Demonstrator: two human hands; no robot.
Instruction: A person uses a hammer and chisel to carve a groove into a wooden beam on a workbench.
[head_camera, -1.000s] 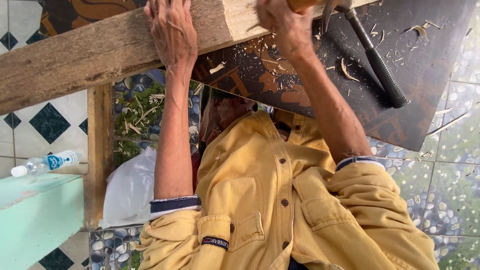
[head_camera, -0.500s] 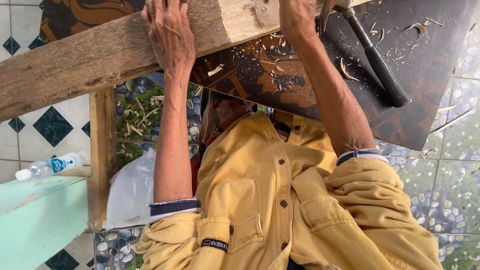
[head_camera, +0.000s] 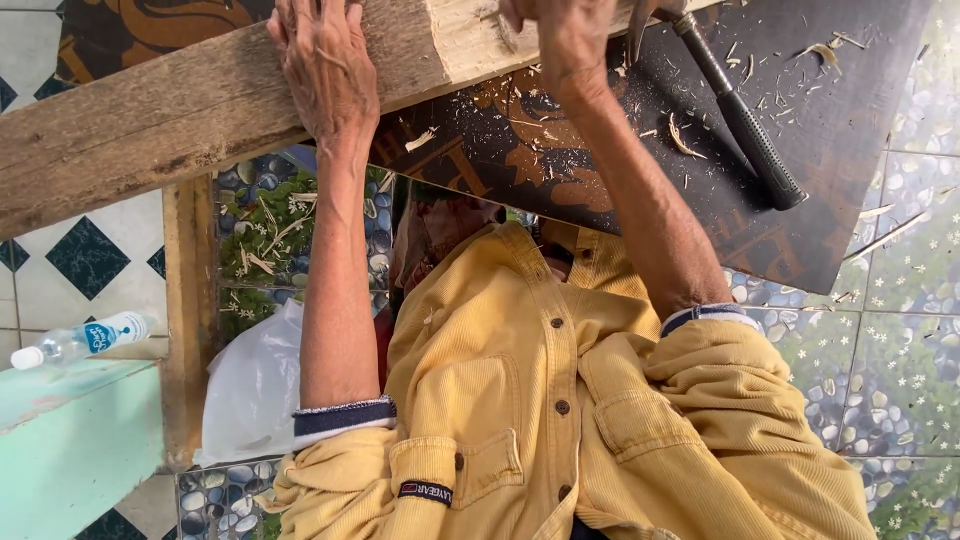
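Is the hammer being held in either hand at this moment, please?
No, the hammer lies alone on the dark board.

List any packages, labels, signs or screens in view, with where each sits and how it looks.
Plastic water bottle: lying on its side at far left, clear, white cap, blue and white label band.
White plastic bag: crumpled on the floor beside the left forearm.
Small dark sewn tag: on the yellow shirt's pocket flap.

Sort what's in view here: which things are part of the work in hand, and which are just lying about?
In use:
left hand, flat on the plank
right hand, at the plank's cut end
wood chips on the dark board

Lying about:
hammer, untouched
water bottle
white bag
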